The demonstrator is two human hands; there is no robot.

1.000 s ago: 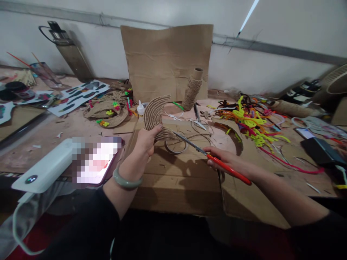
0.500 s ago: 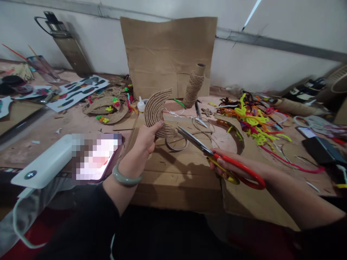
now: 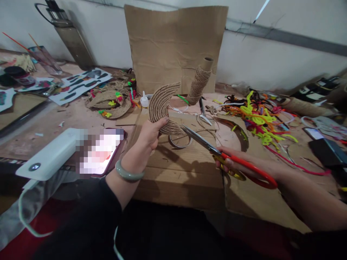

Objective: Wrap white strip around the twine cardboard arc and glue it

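Note:
My left hand (image 3: 153,133) pinches a crescent-shaped piece covered in rows of twine (image 3: 159,103), thumb on its face. In my right hand (image 3: 230,160) is a pair of scissors (image 3: 207,142) with one red and one yellow handle loop. The blade tips meet the lower right end of the crescent; whether they touch its twine I cannot tell. Loose twine trails rightward from that end. Behind stands a tube wound with twine (image 3: 200,85), leaning slightly. Below the crescent a roll of tape (image 3: 180,146) lies on the cardboard (image 3: 173,164).
Upright cardboard (image 3: 176,39) stands at the back. A white glue bottle (image 3: 144,100) and a twine hat with coloured bits (image 3: 111,104) are to the left, beyond a phone (image 3: 101,153) and a power bank (image 3: 51,153). Pipe cleaners (image 3: 257,115) are heaped at right.
The view has shifted a little, so most things appear slightly further right. Both hands keep their holds, and the scissor tips stay at the crescent's lower end.

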